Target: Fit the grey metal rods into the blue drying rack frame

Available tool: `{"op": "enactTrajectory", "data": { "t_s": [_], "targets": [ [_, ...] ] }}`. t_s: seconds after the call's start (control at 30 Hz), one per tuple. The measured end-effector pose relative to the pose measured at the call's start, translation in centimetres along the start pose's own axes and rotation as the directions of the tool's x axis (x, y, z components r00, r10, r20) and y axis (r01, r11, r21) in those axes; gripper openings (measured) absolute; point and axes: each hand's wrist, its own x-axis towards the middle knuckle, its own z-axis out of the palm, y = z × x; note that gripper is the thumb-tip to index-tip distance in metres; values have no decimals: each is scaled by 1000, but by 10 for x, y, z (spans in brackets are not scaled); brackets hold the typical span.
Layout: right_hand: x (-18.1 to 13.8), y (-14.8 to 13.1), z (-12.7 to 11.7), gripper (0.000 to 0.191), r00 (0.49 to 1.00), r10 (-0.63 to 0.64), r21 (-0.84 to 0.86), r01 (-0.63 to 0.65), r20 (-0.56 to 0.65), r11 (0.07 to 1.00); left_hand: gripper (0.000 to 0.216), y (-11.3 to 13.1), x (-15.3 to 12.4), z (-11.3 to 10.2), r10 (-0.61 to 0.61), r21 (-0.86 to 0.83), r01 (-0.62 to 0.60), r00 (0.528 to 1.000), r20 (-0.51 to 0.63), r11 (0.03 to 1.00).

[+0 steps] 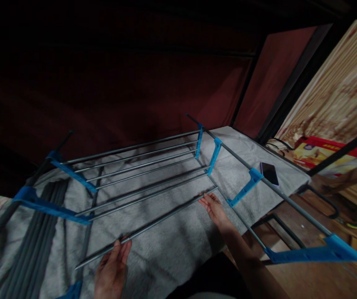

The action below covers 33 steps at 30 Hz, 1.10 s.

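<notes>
A thin grey metal rod (166, 216) lies across both of my hands. My left hand (113, 265) grips it near its left end, thumb on top and fingers beneath. Toward the other end, my right hand (214, 207) pinches it between thumb and fingers. Beyond the rod stands a partly assembled rack frame, its grey tubes (147, 190) running between blue plastic brackets. One blue bracket (54, 207) is on the left side, another blue bracket (247, 187) on the right. The rod's right end is close to the frame's lower right tube (237, 216); I cannot tell whether they touch.
Several loose grey tubes (38, 236) lie bundled at the left on a grey blanket (172, 253). A phone (269, 173) rests on the blanket at the right. Further right are a red and yellow package (328, 153) and a dark metal chair frame (284, 232).
</notes>
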Motion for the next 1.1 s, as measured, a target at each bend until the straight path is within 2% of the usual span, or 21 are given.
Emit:
{"op": "enactTrajectory", "data": {
  "t_s": [0.17,0.37,0.53,0.7,0.9,1.1],
  "targets": [
    [-5,-3,0,43,1000,10,-4,-10,9,1000,26,8,-14,8,-104,-144,93,992,-70,985],
    [-3,-8,-5,43,999,19,-8,-20,-30,1000,27,16,-17,1,-180,-225,165,982,-49,960],
    [-1,-10,-12,46,998,49,1,-49,-37,999,27,25,-18,-10,-149,-359,109,985,-86,927],
    [3,-9,-25,40,996,78,8,-78,-31,997,27,30,-26,-9,-66,-423,0,987,-143,906],
    [10,-8,-36,27,993,92,-6,-93,-74,996,27,26,-28,-10,-43,-415,-17,990,-134,910],
    [14,-11,-45,24,986,95,-19,-98,-136,995,27,24,-23,-18,-33,-456,-38,989,-145,889]
  ]
}}
